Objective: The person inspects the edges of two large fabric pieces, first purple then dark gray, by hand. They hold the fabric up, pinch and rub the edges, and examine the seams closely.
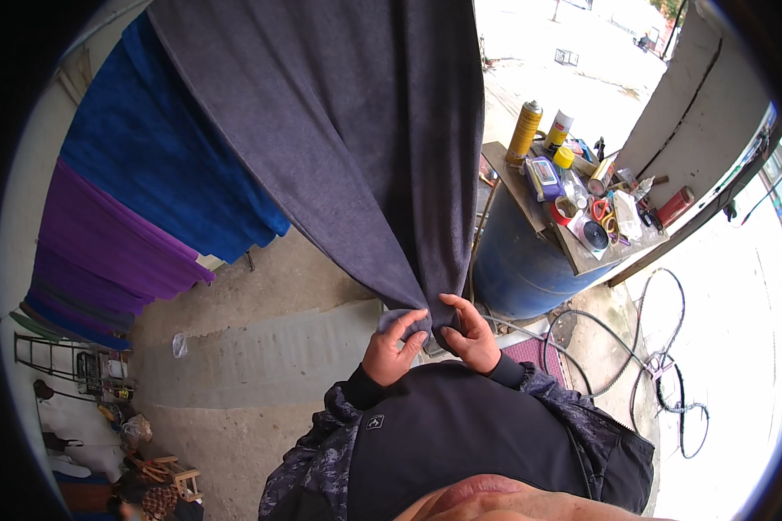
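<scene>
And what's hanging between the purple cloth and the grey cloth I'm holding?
In the head view, a blue cloth hangs between the purple cloth and the grey cloth.

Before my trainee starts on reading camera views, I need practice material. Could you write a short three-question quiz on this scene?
1. True or false: the left hand and the right hand both touch the grey cloth.
2. Which colour is the hanging cloth directly left of the grey one?
A) yellow
B) blue
C) white
3. Fill in: the cluttered board lies above a blue ____.

Key:
1. True.
2. B, the blue cloth.
3. Barrel.
</scene>
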`<state>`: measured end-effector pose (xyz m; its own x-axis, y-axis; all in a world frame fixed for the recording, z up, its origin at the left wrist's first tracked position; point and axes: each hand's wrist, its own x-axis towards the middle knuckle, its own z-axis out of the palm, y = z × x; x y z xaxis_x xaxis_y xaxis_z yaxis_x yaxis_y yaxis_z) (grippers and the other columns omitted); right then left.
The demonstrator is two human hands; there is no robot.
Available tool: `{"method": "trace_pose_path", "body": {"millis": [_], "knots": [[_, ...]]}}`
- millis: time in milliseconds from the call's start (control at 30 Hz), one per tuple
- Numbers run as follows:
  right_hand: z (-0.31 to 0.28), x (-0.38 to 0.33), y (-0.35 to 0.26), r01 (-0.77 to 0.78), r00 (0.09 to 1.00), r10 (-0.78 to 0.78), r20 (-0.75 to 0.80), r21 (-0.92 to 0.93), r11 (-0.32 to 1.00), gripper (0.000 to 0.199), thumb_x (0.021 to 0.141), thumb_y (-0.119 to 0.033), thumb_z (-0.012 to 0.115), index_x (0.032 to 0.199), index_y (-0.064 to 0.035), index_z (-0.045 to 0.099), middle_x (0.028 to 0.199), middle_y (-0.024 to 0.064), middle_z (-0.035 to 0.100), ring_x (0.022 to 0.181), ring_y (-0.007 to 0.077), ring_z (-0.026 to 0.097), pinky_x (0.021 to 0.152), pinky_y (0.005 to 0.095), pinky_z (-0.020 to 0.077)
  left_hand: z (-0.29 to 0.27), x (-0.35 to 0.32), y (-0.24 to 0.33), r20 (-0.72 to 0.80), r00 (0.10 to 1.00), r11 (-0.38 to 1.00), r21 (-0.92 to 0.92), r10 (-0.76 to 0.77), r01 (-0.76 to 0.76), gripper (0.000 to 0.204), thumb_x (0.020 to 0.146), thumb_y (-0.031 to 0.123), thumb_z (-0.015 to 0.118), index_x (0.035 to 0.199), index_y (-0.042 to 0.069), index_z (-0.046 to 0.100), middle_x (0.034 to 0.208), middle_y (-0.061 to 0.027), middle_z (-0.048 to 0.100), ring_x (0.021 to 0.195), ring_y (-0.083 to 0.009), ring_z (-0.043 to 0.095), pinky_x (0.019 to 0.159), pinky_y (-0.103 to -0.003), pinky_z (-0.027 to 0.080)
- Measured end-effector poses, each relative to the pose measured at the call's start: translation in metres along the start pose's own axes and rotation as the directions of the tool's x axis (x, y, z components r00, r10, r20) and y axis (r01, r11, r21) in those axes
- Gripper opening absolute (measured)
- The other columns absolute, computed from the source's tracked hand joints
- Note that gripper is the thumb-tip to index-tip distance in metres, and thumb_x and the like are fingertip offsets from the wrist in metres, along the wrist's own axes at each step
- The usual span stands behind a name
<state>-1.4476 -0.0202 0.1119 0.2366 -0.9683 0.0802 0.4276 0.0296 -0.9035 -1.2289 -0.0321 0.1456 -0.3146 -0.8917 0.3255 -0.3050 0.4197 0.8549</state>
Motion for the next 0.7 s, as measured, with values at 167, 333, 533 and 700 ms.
{"method": "trace_pose_path", "body": {"millis": [167, 333, 533, 700], "knots": [[0.0031, 0.0007, -0.0023, 0.011, 1.0, -0.011, -0.022, -0.022, 1.0, 0.067, 0.103, 0.014, 0.055, 0.165, -0.0057, 0.041, 0.141, 0.0005, 0.059, 0.116, 0.0053, 0.058, 0.095, 0.0215, 0.0478, 0.0033, 0.0013, -0.0008, -0.115, 0.991, 0.994, -0.096, -0.063, 0.052, 0.041, 0.101, 0.014, 0.08, 0.139, 0.003, 0.068, 0.127, -0.0171, 0.077, 0.117, -0.0267, 0.075, 0.1, -0.037, 0.058], [0.003, 0.0002, -0.0022, -0.007, 1.0, 0.006, -0.027, -0.029, 1.0, 0.066, 0.103, 0.014, 0.057, 0.165, -0.0061, 0.042, 0.134, -0.0009, 0.06, 0.1, 0.0027, 0.057, 0.082, 0.0206, 0.0472, -0.0033, 0.0028, 0.0024, 0.04, 0.999, 0.998, -0.065, -0.014, 0.017, 0.033, 0.099, 0.013, 0.081, 0.129, 0.003, 0.073, 0.123, -0.0175, 0.078, 0.109, -0.0331, 0.078, 0.093, -0.041, 0.062], [0.0023, -0.0019, -0.0018, -0.011, 0.999, 0.01, -0.041, -0.032, 0.999, 0.065, 0.103, 0.013, 0.06, 0.164, -0.0066, 0.044, 0.131, -0.0013, 0.06, 0.097, 0.0024, 0.057, 0.078, 0.0208, 0.047, -0.0049, 0.0047, 0.0048, 0.089, 0.988, 0.992, 0.009, 0.124, -0.125, 0.024, 0.1, 0.011, 0.078, 0.123, 0.002, 0.076, 0.112, -0.017, 0.08, 0.104, -0.0363, 0.078, 0.089, -0.04, 0.062], [0.0034, -0.0033, -0.0003, 0.015, 0.995, -0.02, -0.098, -0.052, 0.999, 0.064, 0.102, 0.01, 0.066, 0.161, -0.0061, 0.047, 0.129, -0.0011, 0.062, 0.099, 0.0027, 0.058, 0.081, 0.021, 0.0487, -0.001, 0.0027, 0.0073, 0.029, 1.0, 0.999, -0.05, -0.003, 0.004, 0.035, 0.099, 0.012, 0.08, 0.132, 0.003, 0.071, 0.12, -0.0164, 0.077, 0.109, -0.0318, 0.076, 0.091, -0.038, 0.061]]}}
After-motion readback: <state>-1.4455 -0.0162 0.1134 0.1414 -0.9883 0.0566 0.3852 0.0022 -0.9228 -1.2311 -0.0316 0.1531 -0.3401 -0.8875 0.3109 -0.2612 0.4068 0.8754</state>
